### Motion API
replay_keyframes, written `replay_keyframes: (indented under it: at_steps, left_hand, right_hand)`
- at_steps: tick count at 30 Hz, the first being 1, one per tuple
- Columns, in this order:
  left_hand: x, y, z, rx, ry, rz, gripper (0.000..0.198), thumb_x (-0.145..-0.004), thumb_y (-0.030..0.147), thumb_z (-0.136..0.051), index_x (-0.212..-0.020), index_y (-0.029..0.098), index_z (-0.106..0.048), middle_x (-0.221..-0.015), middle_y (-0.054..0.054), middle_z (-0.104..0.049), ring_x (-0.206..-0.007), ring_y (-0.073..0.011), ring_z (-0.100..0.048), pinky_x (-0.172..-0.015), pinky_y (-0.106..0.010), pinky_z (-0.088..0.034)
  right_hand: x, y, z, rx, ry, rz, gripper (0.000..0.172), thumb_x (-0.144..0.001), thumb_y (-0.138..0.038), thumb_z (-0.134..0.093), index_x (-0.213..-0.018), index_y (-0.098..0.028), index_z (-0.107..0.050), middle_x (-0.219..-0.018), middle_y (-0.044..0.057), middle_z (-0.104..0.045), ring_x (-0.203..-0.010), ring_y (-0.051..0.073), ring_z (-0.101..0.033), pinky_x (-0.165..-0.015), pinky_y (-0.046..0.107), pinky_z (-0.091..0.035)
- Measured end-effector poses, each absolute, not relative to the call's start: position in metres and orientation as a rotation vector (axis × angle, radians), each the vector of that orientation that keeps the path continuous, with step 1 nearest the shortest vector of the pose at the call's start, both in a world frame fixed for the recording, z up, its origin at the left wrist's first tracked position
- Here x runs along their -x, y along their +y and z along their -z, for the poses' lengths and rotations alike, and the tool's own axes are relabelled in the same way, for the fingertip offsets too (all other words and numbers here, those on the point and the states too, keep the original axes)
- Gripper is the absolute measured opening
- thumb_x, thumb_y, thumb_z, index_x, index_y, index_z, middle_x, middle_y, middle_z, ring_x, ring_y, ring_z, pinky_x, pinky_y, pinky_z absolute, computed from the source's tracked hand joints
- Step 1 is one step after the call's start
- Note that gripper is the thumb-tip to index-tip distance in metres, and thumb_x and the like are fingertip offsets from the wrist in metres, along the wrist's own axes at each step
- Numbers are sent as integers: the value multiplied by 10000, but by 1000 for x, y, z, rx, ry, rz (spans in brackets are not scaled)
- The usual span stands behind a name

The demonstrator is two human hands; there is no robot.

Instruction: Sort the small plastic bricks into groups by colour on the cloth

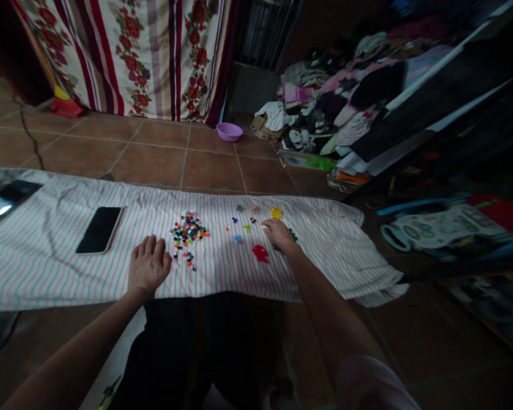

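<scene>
A heap of small many-coloured beads [188, 230] lies on a pink-and-white striped cloth [51, 256] spread on the floor. My left hand [147, 266] rests flat on the cloth just left of the heap, fingers stretched out, holding nothing. My right hand [279, 233] lies further right with its fingers curled down onto the cloth, their tips near a white bead; what they pinch is hidden. Around that hand sit sorted little groups: a red group [260, 253], a yellow group [276, 213], a blue group [237, 239] and green pieces [293, 234].
A black phone [100, 229] lies on the cloth left of my left hand, another phone [6, 199] at the far left. On the tiled floor behind stands a purple bowl [229, 131]. Piled clothes [325, 108] and toys [431, 228] crowd the right; a floral curtain [154, 57] hangs behind.
</scene>
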State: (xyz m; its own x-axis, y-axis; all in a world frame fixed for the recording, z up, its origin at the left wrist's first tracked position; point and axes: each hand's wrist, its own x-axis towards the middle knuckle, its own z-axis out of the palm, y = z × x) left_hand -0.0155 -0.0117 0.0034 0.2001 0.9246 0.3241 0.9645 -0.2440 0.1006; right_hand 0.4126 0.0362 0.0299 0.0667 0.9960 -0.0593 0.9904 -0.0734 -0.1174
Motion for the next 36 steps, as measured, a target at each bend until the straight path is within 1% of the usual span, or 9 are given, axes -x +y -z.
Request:
replay_keyframes:
  at_steps: [9,13,19,22,26,32,36]
  left_hand:
    - [15,-12,-6,2336,-1853,465,436,-928,313,-355,-1251,118,-572,-1360,-210,-555,-1314,-350,-461,-1027,-491,-372]
    - [15,-12,-5,2345,-1869,507,443,-921,317,-369,-1255,111,-573,-1364,-219,-551,-1320,-355,-454,-1045,-504,-357]
    - [15,-12,-5,2347,-1859,510,442,-917,311,-376,-1251,104,-579,-1367,-233,-548,-1313,-367,-459,-1030,-518,-372]
    - [15,-12,-6,2352,-1862,496,441,-921,310,-370,-1249,101,-578,-1366,-232,-547,-1316,-365,-457,-1034,-514,-368]
    - [15,-12,-6,2345,-1861,500,428,-920,316,-375,-1251,127,-572,-1365,-215,-551,-1309,-349,-465,-1027,-507,-372]
    - [15,-12,-5,2346,-1885,537,416,-913,319,-383,-1240,146,-574,-1363,-196,-555,-1318,-337,-460,-1042,-503,-361]
    - [15,-12,-5,2358,-1897,540,427,-910,316,-385,-1249,136,-572,-1369,-205,-549,-1322,-345,-456,-1046,-507,-359]
  right_hand:
    - [-411,35,-33,2285,-2100,-154,281,-909,-224,-590,-1155,-221,-727,-1187,76,-703,-1117,203,-603,-993,287,-430]
    - [-412,35,-31,2263,-2092,-124,263,-919,-232,-572,-1123,-238,-737,-1171,62,-712,-1114,199,-607,-994,292,-433]
    - [-413,34,-28,2259,-2072,-93,252,-915,-210,-557,-1081,-248,-743,-1157,49,-716,-1105,193,-611,-992,287,-434]
    - [-413,34,-29,2275,-2047,-98,242,-912,-210,-560,-1060,-239,-749,-1147,64,-716,-1090,202,-617,-979,295,-441]
    - [-412,35,-31,2260,-2060,-126,248,-917,-216,-559,-1079,-220,-746,-1146,86,-716,-1093,208,-615,-973,301,-443]
    - [-412,36,-27,2226,-2040,-120,244,-922,-217,-541,-1039,-229,-754,-1121,62,-723,-1079,184,-619,-980,287,-435]
    - [-410,37,-27,2195,-2007,-109,237,-923,-205,-523,-1026,-194,-737,-1117,72,-718,-1082,190,-608,-985,282,-421]
